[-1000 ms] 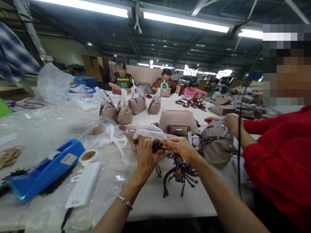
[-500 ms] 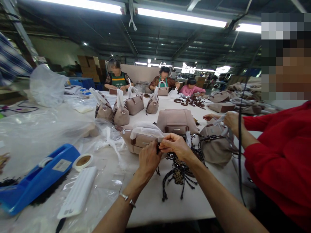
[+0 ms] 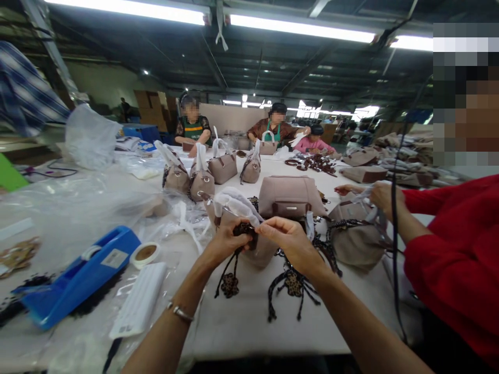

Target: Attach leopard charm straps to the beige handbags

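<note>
A taupe handbag [image 3: 262, 253] with white-wrapped handles [image 3: 234, 200] stands end-on in front of me. My left hand [image 3: 230, 240] is closed on a dark braided cord at the bag's side, and a leopard-print charm [image 3: 230, 285] dangles below it. With fingertips pinched, my right hand [image 3: 286, 240] meets the same side of the bag near the left fingers; what it grips is too small to name. Under my right hand, another leopard-print charm [image 3: 293, 284] with black cords lies on the table. Just behind lies a larger taupe bag [image 3: 288, 193].
A blue tape dispenser [image 3: 83, 275], a tape roll [image 3: 145, 254] and a white power strip [image 3: 139, 298] lie left, beside clear plastic. Several wrapped bags stand behind. A person in red [image 3: 456, 228] works close at right, past a hanging black cable [image 3: 394, 234]. More people sit opposite.
The handbag has turned from broadside to end-on. My left hand has moved left and now holds the dark cord, with the charm hanging in view. The whole view has shifted slightly.
</note>
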Tool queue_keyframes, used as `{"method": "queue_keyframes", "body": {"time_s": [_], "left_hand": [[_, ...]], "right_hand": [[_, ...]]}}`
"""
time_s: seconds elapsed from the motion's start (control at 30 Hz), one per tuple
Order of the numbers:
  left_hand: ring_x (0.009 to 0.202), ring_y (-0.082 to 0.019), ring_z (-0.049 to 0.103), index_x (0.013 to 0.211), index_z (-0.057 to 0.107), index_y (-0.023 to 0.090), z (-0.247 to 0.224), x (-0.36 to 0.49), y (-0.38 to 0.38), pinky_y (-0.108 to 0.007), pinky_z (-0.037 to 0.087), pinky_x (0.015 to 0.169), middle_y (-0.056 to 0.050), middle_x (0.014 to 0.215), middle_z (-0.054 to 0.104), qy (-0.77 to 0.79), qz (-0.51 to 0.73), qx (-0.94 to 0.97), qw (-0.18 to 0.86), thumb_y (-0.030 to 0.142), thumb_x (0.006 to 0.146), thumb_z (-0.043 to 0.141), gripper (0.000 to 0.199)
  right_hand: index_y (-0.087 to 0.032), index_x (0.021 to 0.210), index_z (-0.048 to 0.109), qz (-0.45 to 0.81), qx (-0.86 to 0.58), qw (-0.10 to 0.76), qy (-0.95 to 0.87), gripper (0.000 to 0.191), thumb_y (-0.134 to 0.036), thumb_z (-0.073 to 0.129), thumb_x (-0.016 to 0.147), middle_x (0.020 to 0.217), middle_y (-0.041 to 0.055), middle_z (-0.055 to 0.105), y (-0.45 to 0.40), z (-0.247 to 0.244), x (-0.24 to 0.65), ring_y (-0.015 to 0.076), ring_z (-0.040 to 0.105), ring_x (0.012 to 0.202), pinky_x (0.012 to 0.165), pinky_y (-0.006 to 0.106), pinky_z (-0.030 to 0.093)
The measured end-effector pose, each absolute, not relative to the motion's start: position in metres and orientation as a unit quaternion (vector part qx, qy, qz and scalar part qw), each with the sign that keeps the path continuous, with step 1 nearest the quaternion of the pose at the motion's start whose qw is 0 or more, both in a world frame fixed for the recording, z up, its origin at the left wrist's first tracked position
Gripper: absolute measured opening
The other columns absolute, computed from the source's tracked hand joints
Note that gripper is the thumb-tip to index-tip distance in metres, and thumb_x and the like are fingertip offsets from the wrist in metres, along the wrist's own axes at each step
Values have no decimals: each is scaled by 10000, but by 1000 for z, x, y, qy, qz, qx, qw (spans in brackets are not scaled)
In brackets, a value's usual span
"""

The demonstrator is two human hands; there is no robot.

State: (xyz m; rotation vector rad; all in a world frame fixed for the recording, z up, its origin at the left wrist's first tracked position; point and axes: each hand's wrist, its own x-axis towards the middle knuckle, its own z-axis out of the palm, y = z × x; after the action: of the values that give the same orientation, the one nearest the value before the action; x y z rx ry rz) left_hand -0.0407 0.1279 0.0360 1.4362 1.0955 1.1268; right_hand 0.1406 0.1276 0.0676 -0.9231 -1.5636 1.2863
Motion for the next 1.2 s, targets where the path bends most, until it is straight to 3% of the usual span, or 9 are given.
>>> {"method": "queue_keyframes", "body": {"time_s": [0.1,0.2,0.33,0.47,0.93,1.2], "left_hand": [[665,-149,604,903,656,147,25,-46,130,-257,473,635,1,712,671,456,463,580,491,290,700,715,256],[763,-161,609,937,649,141,18,-48,134,-272,463,724,-28,822,689,415,469,561,542,337,694,749,328],[728,-128,554,941,640,149,15,-48,142,-246,425,689,-12,812,646,375,469,546,584,408,754,710,328],[719,-121,531,937,654,142,7,-46,156,-238,401,680,-7,796,630,364,469,539,598,412,749,714,334],[702,-128,554,871,622,162,11,-40,187,-244,401,658,-7,800,660,371,467,507,623,321,722,702,232],[783,-148,582,925,614,165,7,-39,188,-272,420,742,-15,862,679,351,478,502,630,262,754,658,201]], "right_hand": [[-167,812,701,477,-399,429,-655,303,-466,669,776,763,26,674,124,56,140,154,590,706,637,252,463],[-179,779,693,400,-410,448,-687,218,-391,647,803,811,36,666,126,48,142,168,604,768,693,264,472],[-206,724,679,243,-402,463,-752,107,-263,636,804,856,44,673,132,45,142,186,615,853,817,303,475],[-208,717,674,155,-416,445,-778,117,-192,609,812,826,40,665,139,41,141,181,613,834,799,305,467],[-209,661,655,134,-457,385,-791,160,-174,576,795,752,35,650,168,44,158,167,591,696,637,272,450],[-213,697,675,168,-442,362,-803,149,-143,590,798,788,22,672,179,44,174,170,617,752,697,261,470]]}}
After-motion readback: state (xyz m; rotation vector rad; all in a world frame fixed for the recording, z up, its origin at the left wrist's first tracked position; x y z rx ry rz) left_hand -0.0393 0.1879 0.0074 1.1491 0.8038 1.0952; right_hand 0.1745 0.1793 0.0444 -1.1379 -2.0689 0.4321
